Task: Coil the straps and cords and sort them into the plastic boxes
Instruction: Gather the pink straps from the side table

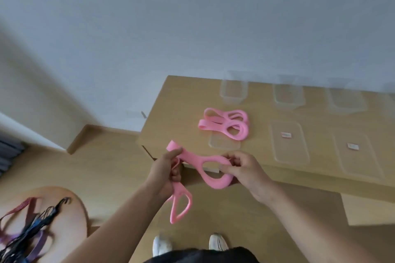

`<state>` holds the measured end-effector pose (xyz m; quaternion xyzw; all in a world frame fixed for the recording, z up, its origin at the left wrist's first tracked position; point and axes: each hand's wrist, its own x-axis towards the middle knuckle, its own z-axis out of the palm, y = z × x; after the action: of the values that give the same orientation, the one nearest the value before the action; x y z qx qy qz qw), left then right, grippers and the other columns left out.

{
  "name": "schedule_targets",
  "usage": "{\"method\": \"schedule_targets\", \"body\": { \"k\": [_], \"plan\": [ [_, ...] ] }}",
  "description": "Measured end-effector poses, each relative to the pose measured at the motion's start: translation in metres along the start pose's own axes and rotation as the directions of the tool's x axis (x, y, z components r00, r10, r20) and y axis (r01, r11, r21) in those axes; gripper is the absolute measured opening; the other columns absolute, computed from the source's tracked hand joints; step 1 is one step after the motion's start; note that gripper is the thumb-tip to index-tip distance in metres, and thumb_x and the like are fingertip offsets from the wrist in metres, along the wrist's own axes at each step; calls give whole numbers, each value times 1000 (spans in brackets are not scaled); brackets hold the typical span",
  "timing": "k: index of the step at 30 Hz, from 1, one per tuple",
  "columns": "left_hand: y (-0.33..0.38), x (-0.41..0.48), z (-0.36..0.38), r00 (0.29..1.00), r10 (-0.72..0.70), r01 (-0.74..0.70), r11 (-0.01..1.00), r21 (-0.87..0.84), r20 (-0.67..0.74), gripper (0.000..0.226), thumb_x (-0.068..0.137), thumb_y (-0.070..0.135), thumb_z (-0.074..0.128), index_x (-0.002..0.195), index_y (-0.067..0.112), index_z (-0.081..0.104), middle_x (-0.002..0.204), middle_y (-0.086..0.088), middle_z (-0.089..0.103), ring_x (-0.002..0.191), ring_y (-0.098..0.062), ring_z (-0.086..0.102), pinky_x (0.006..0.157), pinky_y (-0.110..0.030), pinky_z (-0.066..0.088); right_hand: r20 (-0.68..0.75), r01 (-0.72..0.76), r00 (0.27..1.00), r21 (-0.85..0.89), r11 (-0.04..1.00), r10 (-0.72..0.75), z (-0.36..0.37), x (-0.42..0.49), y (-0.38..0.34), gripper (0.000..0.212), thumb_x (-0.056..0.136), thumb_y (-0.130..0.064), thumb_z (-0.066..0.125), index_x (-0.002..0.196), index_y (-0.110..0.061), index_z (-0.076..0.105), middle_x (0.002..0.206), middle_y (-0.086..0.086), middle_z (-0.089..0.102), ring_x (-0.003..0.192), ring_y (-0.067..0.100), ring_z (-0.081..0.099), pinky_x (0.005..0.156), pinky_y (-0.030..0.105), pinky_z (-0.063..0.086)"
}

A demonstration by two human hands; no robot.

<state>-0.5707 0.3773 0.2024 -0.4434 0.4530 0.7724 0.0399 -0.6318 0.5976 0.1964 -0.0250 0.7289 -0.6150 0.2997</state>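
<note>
A pink rubber strap (198,161) with loop handles stretches between both hands in front of the wooden table (171,117). My left hand (166,172) grips its middle, and one loop hangs below that hand. My right hand (241,168) pinches the other loop at its far end. A second pink strap (226,126) lies folded on the table, partly on a clear lid (222,145). Three clear plastic boxes (234,90) (288,95) (344,100) stand in a row along the table's back edge.
Two more clear lids (288,145) (359,156) lie flat on the table's right part. At lower left, a round wooden stool (70,215) carries a tangle of red, purple, blue and black straps and cords (27,228). White shoes show at the bottom, on the wooden floor.
</note>
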Motion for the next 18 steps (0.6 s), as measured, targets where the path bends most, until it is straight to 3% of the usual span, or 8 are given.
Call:
{"method": "schedule_targets", "body": {
  "k": [3,5,8,11,14,18],
  "plan": [
    [-11,24,8,998,23,-10,980,196,-67,17,89,19,77,84,9,63,60,0,48,36,-8,31,34,-19,27,-160,-104,979,133,986,125,-18,9,15,16,79,-6,80,91,-12,72,81,7,74,67,18,70,59,36,59],
    [-11,39,10,996,66,-40,937,348,-62,18,88,23,79,86,9,67,59,1,51,37,-8,33,36,-20,29,-229,-123,961,156,980,157,-25,17,22,14,82,-10,79,93,-11,71,83,10,75,69,19,71,64,42,61],
    [0,61,18,994,105,-82,815,573,-7,32,86,36,81,87,6,70,48,7,54,34,-8,34,38,-18,28,-339,-105,935,31,994,109,-34,34,24,7,88,-19,76,93,-15,72,86,10,75,77,22,71,70,45,61],
    [21,84,33,989,118,-143,677,722,85,45,84,45,82,88,2,69,58,1,59,33,-8,35,38,-18,28,-446,-64,895,-117,991,5,-39,62,15,7,90,-22,73,95,-17,74,86,1,74,84,21,70,78,45,60],
    [44,94,51,975,156,-218,555,803,157,51,89,52,75,90,1,68,65,-3,64,32,-9,40,37,-18,33,-494,-48,868,-164,985,-40,-45,97,0,14,88,-21,74,102,-18,74,91,-3,74,87,18,70,83,42,58],
    [74,94,81,952,95,-290,587,756,292,52,94,54,67,87,3,71,56,4,58,35,-12,41,38,-18,34,-532,-170,846,-333,928,-35,-54,134,-2,18,89,-22,71,107,-16,72,101,3,74,85,18,64,73,29,47]
  ]
}}
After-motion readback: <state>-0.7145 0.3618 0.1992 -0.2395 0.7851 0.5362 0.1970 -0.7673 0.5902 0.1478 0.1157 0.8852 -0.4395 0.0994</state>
